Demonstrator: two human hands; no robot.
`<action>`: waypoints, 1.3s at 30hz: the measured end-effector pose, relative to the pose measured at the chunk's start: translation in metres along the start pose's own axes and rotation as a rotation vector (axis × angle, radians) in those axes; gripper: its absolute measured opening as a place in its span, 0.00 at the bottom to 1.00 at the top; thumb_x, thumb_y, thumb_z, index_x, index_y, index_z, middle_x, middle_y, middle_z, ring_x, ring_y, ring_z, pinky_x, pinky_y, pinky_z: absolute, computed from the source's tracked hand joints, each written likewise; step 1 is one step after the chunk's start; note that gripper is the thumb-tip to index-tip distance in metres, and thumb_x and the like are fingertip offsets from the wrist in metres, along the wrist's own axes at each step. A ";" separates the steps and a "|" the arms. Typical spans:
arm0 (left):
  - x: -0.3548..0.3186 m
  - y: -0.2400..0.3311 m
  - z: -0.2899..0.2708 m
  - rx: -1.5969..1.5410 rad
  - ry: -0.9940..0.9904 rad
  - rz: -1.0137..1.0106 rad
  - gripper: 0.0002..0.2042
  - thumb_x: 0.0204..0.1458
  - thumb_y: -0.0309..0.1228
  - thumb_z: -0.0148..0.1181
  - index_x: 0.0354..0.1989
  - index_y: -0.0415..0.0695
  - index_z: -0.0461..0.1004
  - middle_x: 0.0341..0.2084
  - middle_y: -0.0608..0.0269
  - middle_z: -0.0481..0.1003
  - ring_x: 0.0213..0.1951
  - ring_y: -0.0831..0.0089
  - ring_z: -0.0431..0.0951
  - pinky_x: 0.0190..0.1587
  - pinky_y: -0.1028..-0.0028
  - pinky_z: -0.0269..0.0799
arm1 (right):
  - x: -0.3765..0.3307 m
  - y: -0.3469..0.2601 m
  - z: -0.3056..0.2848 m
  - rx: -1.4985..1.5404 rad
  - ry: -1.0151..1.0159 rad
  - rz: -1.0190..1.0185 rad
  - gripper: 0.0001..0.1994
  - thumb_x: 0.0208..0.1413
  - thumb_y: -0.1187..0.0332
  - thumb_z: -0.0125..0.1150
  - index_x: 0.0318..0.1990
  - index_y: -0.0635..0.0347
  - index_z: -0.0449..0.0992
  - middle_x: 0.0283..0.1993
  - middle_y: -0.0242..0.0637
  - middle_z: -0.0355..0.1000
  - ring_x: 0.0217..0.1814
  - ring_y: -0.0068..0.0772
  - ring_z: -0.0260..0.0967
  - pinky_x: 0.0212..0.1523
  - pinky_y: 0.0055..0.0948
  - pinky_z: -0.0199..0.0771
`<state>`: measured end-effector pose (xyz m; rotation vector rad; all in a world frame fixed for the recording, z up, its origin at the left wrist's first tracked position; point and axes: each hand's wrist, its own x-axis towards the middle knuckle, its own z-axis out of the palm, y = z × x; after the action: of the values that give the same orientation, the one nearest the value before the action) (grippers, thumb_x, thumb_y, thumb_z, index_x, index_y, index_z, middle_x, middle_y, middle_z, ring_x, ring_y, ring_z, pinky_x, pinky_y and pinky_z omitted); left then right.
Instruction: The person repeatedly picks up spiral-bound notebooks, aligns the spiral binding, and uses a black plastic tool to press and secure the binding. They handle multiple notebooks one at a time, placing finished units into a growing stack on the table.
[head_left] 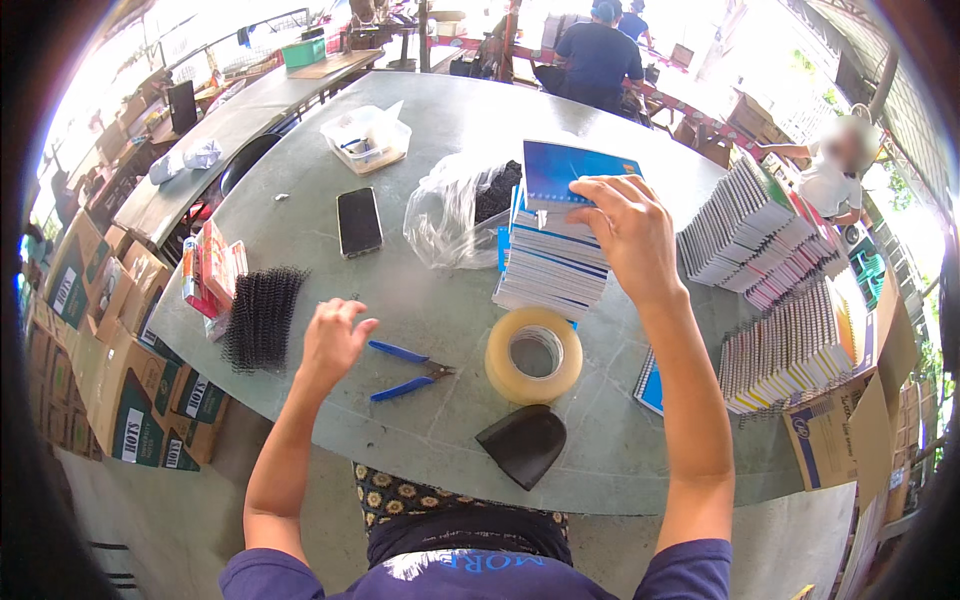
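My right hand is raised over a tall stack of blue-edged notebooks, its thumb and fingers closed on the edge of the top blue notebook. Left of the stack, my left hand hovers with fingers loosely bent and thumb apart, holding nothing. Beside it lies a bundle of black spiral binding coils. Blue-handled pliers rest on the table between my hands. A thick roll of clear tape sits in front of the stack, with a dark rounded flat piece nearer to me.
A phone, a plastic bag with black coils and a clear tub lie farther back. Spiral notebook stacks and an open carton stand right. Small red boxes sit left. Other people are beyond the table.
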<state>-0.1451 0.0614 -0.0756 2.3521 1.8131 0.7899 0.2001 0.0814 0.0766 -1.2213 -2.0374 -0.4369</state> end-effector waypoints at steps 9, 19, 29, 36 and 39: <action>0.009 -0.033 0.035 0.006 -0.144 -0.239 0.12 0.49 0.28 0.59 0.41 0.37 0.71 0.35 0.45 0.73 0.41 0.50 0.74 0.44 0.60 0.69 | 0.015 0.018 -0.030 0.147 -0.052 -0.023 0.08 0.49 0.75 0.57 0.38 0.62 0.77 0.36 0.36 0.78 0.40 0.37 0.71 0.49 0.34 0.68; 0.013 0.055 0.010 -0.393 -0.109 0.127 0.19 0.55 0.26 0.48 0.57 0.40 0.62 0.39 0.44 0.73 0.38 0.48 0.75 0.42 0.60 0.71 | -0.113 -0.046 0.021 0.174 -0.336 0.296 0.10 0.47 0.68 0.62 0.39 0.56 0.77 0.36 0.37 0.77 0.38 0.39 0.74 0.39 0.36 0.71; -0.002 0.119 0.022 -0.056 -0.503 0.277 0.37 0.49 0.24 0.51 0.69 0.47 0.42 0.29 0.48 0.73 0.27 0.53 0.77 0.29 0.61 0.73 | -0.114 -0.059 0.036 0.123 -0.301 0.230 0.11 0.49 0.63 0.60 0.39 0.54 0.75 0.33 0.33 0.75 0.37 0.38 0.72 0.40 0.37 0.67; -0.004 0.118 0.023 -0.224 -0.319 0.231 0.26 0.52 0.25 0.54 0.62 0.46 0.58 0.29 0.52 0.76 0.29 0.58 0.78 0.29 0.66 0.72 | -0.107 -0.067 0.027 0.134 -0.378 0.297 0.10 0.51 0.71 0.55 0.40 0.53 0.77 0.36 0.33 0.77 0.39 0.40 0.73 0.40 0.38 0.68; 0.012 0.109 0.004 -0.671 -0.148 0.169 0.16 0.51 0.25 0.58 0.49 0.39 0.70 0.28 0.53 0.77 0.27 0.65 0.77 0.30 0.72 0.72 | -0.111 -0.054 0.031 0.147 -0.393 0.333 0.10 0.50 0.71 0.55 0.40 0.53 0.77 0.37 0.34 0.77 0.39 0.40 0.73 0.40 0.37 0.68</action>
<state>-0.0447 0.0404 -0.0360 2.0489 1.0670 1.0124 0.1742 0.0037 -0.0213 -1.6126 -2.0779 0.1212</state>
